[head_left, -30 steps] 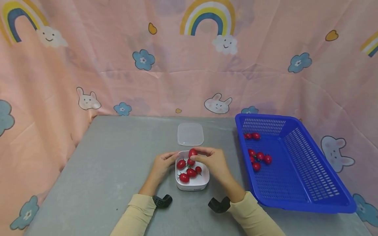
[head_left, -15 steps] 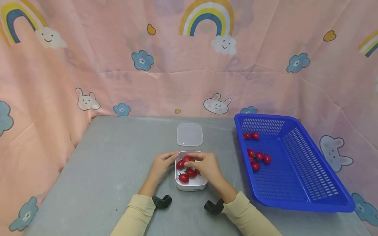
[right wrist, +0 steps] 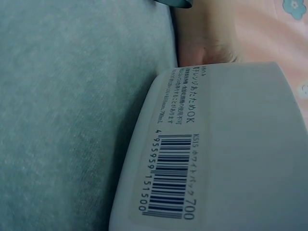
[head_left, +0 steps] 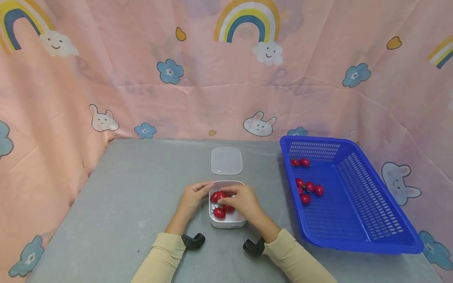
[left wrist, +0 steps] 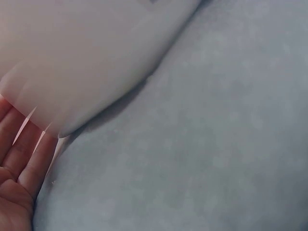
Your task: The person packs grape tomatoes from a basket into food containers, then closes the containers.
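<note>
A white plastic food container (head_left: 227, 225) stands at the middle of the table, with several red cherry tomatoes (head_left: 219, 213) inside. My left hand (head_left: 191, 200) touches its left side near the far corner; in the left wrist view straight fingers (left wrist: 30, 161) lie along the container wall (left wrist: 86, 62). Inside the container, my right hand (head_left: 246, 202) pinches a cherry tomato (head_left: 221, 195) between thumb and fingers. That hand covers the container's right part. A printed barcode label (right wrist: 168, 168) shows on the container's wall in the right wrist view.
Behind the container lies a translucent square lid (head_left: 226, 160). To the right stands a large blue plastic basket (head_left: 354, 212), with several cherry tomatoes (head_left: 309, 186) along its left side. A pink patterned curtain (head_left: 205, 98) borders the grey table (head_left: 141, 188).
The right hand has moved left and down into the container with the cherry tomato, from the far rim to beside the other tomatoes. My left hand has stayed at the container's side.
</note>
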The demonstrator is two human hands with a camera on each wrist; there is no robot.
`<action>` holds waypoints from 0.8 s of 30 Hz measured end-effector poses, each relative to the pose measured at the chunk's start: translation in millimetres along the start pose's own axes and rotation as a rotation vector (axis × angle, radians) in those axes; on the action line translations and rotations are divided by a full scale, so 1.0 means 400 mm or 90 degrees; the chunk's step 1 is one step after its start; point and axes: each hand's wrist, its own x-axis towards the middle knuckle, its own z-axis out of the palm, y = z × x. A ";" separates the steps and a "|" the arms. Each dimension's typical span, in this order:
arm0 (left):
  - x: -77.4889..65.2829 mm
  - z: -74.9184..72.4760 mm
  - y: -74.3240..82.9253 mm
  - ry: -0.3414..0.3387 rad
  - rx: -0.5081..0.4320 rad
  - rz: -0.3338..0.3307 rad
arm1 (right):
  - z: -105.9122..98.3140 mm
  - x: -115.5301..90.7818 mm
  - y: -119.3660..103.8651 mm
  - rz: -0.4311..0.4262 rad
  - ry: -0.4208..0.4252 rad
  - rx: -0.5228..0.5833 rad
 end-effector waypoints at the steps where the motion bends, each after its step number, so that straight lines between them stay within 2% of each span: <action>1: 0.000 0.000 0.000 0.001 0.000 0.002 | 0.001 0.001 0.000 -0.003 -0.004 -0.009; 9: 0.002 0.001 0.001 0.003 -0.011 0.000 | 0.003 0.003 0.002 -0.035 -0.010 -0.045; 18: 0.001 0.002 0.001 0.003 -0.018 -0.003 | -0.011 -0.009 -0.007 -0.012 0.033 0.049; 24: -0.002 0.005 0.005 -0.001 -0.018 0.003 | -0.095 -0.043 -0.067 -0.005 0.038 0.159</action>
